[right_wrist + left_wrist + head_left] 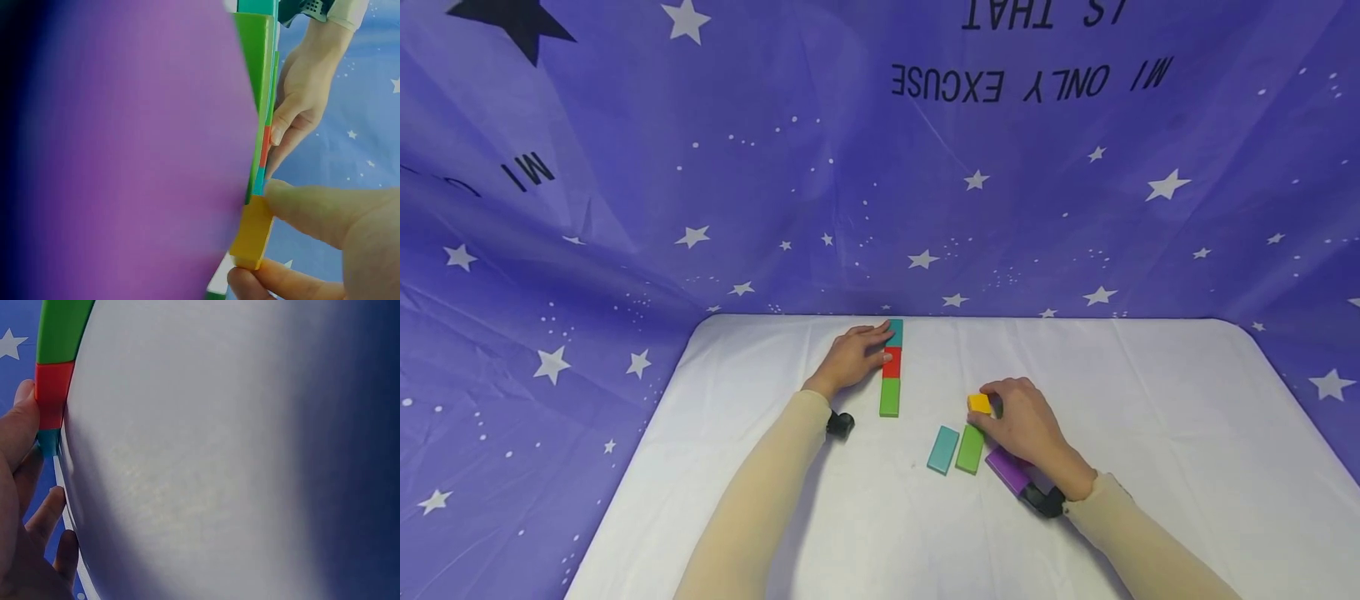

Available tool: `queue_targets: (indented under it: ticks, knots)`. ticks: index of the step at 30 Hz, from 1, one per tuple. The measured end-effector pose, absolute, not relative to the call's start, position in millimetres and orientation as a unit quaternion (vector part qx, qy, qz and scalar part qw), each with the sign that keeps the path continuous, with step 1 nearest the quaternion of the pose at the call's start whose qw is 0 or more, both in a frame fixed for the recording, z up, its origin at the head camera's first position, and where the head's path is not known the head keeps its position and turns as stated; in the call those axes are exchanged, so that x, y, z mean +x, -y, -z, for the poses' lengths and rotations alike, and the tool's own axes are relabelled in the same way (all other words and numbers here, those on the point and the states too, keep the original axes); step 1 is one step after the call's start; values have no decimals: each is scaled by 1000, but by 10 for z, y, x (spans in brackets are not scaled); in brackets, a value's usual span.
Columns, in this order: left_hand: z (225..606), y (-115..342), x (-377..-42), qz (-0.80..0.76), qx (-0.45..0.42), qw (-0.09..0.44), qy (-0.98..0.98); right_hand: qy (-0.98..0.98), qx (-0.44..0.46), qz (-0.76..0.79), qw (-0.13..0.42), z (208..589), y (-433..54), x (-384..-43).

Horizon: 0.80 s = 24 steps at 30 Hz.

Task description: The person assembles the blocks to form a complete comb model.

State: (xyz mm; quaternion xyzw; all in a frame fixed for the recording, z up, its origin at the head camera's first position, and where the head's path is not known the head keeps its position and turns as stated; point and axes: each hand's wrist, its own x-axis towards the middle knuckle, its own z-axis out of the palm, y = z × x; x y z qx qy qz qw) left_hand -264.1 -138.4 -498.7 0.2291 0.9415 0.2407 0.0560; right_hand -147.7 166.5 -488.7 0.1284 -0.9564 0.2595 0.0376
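Three blocks, teal (895, 332), red (892, 363) and green (890, 398), lie end to end in a straight row on the white table. My left hand (850, 360) rests on the row's far part from the left, thumb on the red block (54, 394) and a fingertip at the teal one. With thumb and fingers my right hand (1026, 421) pinches a yellow block (978, 403), also seen in the right wrist view (253, 231). Just nearer than it lies a second green block (970, 450), beside another teal block (943, 450).
A purple block (1007, 471) lies under my right wrist, partly hidden, and fills much of the right wrist view. Something dark green shows between the right fingers, mostly covered. A purple star-printed cloth (880, 208) hangs behind the white table (1112, 358).
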Motion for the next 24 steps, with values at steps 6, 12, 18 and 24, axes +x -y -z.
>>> queue_targets:
  ticks: [6, 12, 18, 24]
  knots:
    - [4978, 1371, -2643, -244, 229, 54, -941, 955, 126, -262, 54, 4837, -1625, -1458]
    - [4986, 1379, -2642, -249, 226, 60, -940, 951, 132, -270, 67, 4774, -1551, -1448]
    - [4994, 1394, -2653, -247, 230, 55, -940, 945, 151, -279, 84, 4713, -1466, -1430]
    - [5002, 1390, -2658, -248, 230, 57, -939, 939, 158, -294, 88, 4665, -1368, -1413]
